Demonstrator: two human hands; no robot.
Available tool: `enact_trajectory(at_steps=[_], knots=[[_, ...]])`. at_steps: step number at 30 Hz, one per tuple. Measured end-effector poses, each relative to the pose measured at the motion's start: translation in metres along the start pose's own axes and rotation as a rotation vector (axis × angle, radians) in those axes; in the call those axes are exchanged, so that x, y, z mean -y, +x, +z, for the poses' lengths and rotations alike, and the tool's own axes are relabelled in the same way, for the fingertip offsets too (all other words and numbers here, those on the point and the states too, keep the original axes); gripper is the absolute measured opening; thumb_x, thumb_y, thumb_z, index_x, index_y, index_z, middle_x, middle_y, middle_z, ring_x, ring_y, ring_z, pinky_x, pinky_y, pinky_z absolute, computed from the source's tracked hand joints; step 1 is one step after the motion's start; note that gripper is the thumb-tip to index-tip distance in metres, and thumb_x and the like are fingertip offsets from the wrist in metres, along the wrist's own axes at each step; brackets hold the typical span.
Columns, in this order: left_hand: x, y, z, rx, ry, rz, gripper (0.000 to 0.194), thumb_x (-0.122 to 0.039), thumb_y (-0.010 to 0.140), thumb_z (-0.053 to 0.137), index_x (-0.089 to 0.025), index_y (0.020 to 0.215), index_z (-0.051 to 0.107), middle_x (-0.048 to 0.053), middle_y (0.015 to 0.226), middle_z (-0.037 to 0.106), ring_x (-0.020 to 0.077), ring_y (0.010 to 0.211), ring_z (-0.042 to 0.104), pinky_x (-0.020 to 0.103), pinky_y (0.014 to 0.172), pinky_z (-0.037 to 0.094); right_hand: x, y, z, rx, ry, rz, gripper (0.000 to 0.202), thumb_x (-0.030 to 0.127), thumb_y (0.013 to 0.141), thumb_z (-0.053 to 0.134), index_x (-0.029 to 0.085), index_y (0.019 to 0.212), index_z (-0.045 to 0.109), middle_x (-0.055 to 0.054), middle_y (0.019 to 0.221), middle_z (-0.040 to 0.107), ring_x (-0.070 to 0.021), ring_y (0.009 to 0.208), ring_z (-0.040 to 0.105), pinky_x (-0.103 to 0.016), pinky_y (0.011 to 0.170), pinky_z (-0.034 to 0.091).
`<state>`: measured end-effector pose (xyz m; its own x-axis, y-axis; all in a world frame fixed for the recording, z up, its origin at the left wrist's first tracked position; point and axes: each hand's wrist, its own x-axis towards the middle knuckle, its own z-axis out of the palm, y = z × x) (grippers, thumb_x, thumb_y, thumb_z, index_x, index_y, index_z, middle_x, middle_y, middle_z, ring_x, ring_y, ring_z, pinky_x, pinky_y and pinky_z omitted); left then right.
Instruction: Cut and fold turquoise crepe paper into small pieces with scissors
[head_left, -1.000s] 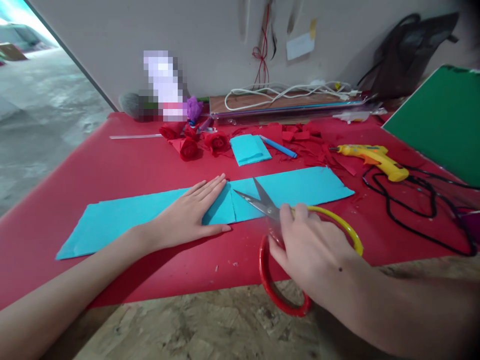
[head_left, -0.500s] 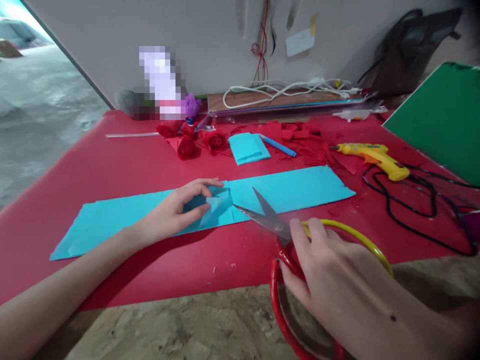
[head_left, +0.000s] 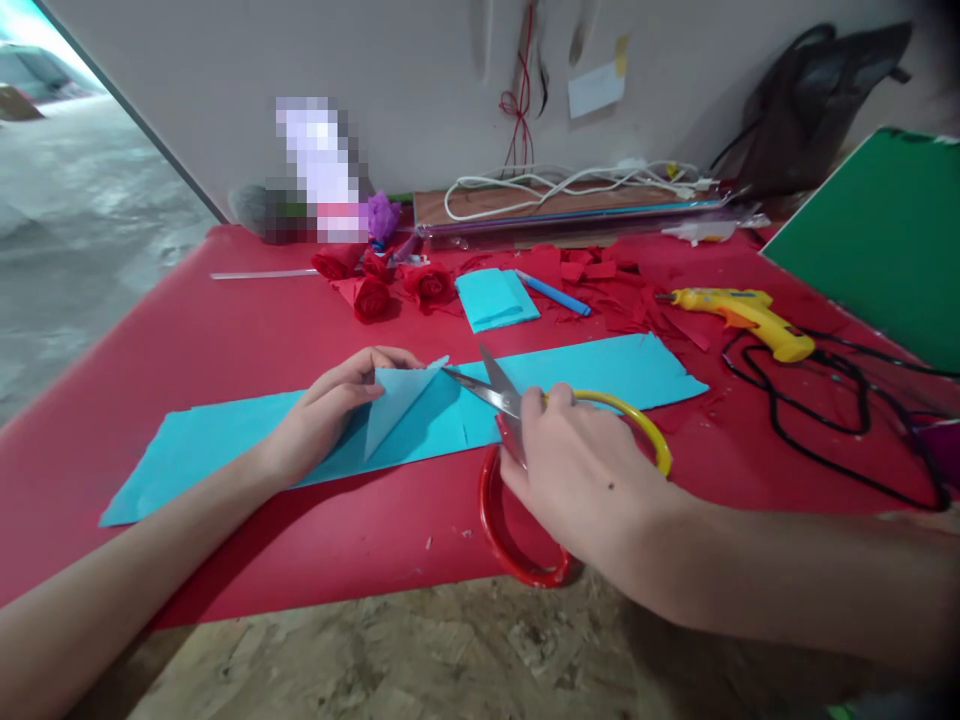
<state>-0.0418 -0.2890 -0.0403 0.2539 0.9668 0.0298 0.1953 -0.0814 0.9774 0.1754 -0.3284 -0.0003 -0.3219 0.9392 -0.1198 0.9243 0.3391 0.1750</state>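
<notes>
A long strip of light blue crepe paper (head_left: 585, 372) lies across the red table. My left hand (head_left: 341, 405) is closed on a thin blue paper piece (head_left: 401, 400), lifting it over the middle of the strip so it stands as a folded triangle. My right hand (head_left: 581, 465) grips the scissors (head_left: 529, 580), which have one red and one yellow handle loop. Their blades are spread apart, with the lower tip at the upper corner of the lifted piece. The fingertips of my left hand are partly hidden behind the paper.
Red paper roses (head_left: 370, 298) sit behind the strip, near a folded blue paper (head_left: 495, 300) and a blue pen (head_left: 555, 293). Red scraps (head_left: 600, 268) are spread farther back. A yellow glue gun (head_left: 750, 315) with a looped black cord and a green board (head_left: 877, 240) stand right.
My left hand has raised the blue paper piece from the strip into a triangle. My right hand has brought the scissors left and away from me, up to its corner.
</notes>
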Motion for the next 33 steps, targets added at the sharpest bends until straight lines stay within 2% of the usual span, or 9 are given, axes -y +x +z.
enact_trajectory(at_steps=[6, 9, 12, 17, 19, 21, 25, 30, 33], knots=[[-0.001, -0.002, 0.000, -0.008, -0.004, -0.012, 0.009, -0.027, 0.075, 0.047, -0.019, 0.073, 0.049, 0.003, 0.102, 0.054, 0.0220, 0.096, 0.048, 0.031, 0.083, 0.036, -0.011, 0.003, -0.004, 0.009, 0.009, -0.001, 0.031, 0.032, 0.080, 0.039, 0.008, 0.093, 0.055, -0.016, 0.077, 0.057, -0.0214, 0.065, 0.058, -0.026, 0.045, 0.037], [0.000, -0.002, -0.001, 0.007, 0.018, -0.025, 0.010, -0.030, 0.077, 0.048, -0.021, 0.077, 0.052, 0.001, 0.101, 0.053, 0.0209, 0.097, 0.047, 0.027, 0.081, 0.035, -0.027, 0.001, -0.009, 0.058, 0.070, 0.023, 0.033, 0.035, 0.081, 0.038, 0.010, 0.096, 0.054, -0.014, 0.079, 0.058, -0.0233, 0.065, 0.060, -0.030, 0.049, 0.041], [0.001, -0.002, -0.002, 0.003, 0.014, -0.028, 0.010, -0.032, 0.078, 0.049, -0.023, 0.078, 0.054, -0.001, 0.101, 0.053, 0.0199, 0.100, 0.045, 0.024, 0.082, 0.033, -0.048, 0.002, -0.010, 0.052, 0.139, -0.005, 0.034, 0.037, 0.084, 0.035, 0.013, 0.101, 0.053, -0.013, 0.084, 0.060, -0.0269, 0.073, 0.061, -0.036, 0.059, 0.045], [-0.002, -0.001, -0.001, -0.031, -0.043, -0.066, 0.011, -0.031, 0.079, 0.048, -0.022, 0.080, 0.054, -0.001, 0.101, 0.053, 0.0177, 0.095, 0.046, 0.023, 0.080, 0.035, -0.087, 0.016, 0.000, -0.038, 0.345, -0.106, 0.041, 0.027, 0.084, 0.039, 0.011, 0.121, 0.043, -0.015, 0.112, 0.057, -0.0273, 0.101, 0.055, -0.040, 0.081, 0.044], [-0.008, -0.002, 0.000, -0.063, -0.115, -0.087, 0.010, -0.029, 0.080, 0.047, -0.021, 0.083, 0.052, -0.002, 0.096, 0.054, 0.0152, 0.087, 0.049, 0.022, 0.075, 0.039, -0.099, 0.026, 0.005, -0.117, 0.377, -0.153, 0.042, 0.024, 0.083, 0.041, 0.009, 0.122, 0.043, -0.016, 0.119, 0.053, -0.0263, 0.108, 0.051, -0.039, 0.089, 0.040], [-0.019, -0.002, -0.002, -0.103, -0.204, -0.107, 0.007, -0.027, 0.079, 0.047, -0.021, 0.081, 0.049, -0.004, 0.082, 0.055, 0.0119, 0.072, 0.050, 0.020, 0.064, 0.041, -0.106, 0.035, 0.009, -0.151, 0.410, -0.238, 0.042, 0.023, 0.082, 0.043, 0.009, 0.122, 0.044, -0.016, 0.122, 0.051, -0.0250, 0.112, 0.048, -0.039, 0.094, 0.037], [-0.051, -0.004, -0.009, -0.244, -0.322, -0.129, 0.010, -0.025, 0.074, 0.049, -0.021, 0.073, 0.041, -0.008, 0.055, 0.045, 0.0078, 0.048, 0.043, 0.016, 0.044, 0.037, -0.102, 0.055, 0.014, -0.161, 0.496, -0.424, 0.038, 0.020, 0.081, 0.044, 0.012, 0.118, 0.048, -0.015, 0.119, 0.053, -0.0221, 0.110, 0.049, -0.039, 0.093, 0.037], [-0.082, -0.008, -0.017, -0.331, -0.420, -0.171, 0.015, -0.029, 0.074, 0.052, -0.022, 0.074, 0.038, -0.009, 0.054, 0.043, 0.0075, 0.045, 0.044, 0.016, 0.042, 0.039, -0.070, 0.072, 0.005, -0.166, 0.537, -0.491, 0.038, 0.020, 0.076, 0.051, 0.012, 0.114, 0.051, -0.014, 0.112, 0.055, -0.0217, 0.109, 0.047, -0.038, 0.090, 0.038], [-0.088, -0.007, -0.015, -0.374, -0.437, -0.192, 0.020, -0.033, 0.072, 0.055, -0.023, 0.080, 0.040, -0.009, 0.055, 0.042, 0.0077, 0.044, 0.043, 0.017, 0.042, 0.040, -0.053, 0.074, -0.014, -0.194, 0.588, -0.488, 0.054, 0.031, 0.068, 0.062, 0.012, 0.117, 0.048, -0.016, 0.120, 0.047, -0.0252, 0.113, 0.041, -0.041, 0.089, 0.038]])
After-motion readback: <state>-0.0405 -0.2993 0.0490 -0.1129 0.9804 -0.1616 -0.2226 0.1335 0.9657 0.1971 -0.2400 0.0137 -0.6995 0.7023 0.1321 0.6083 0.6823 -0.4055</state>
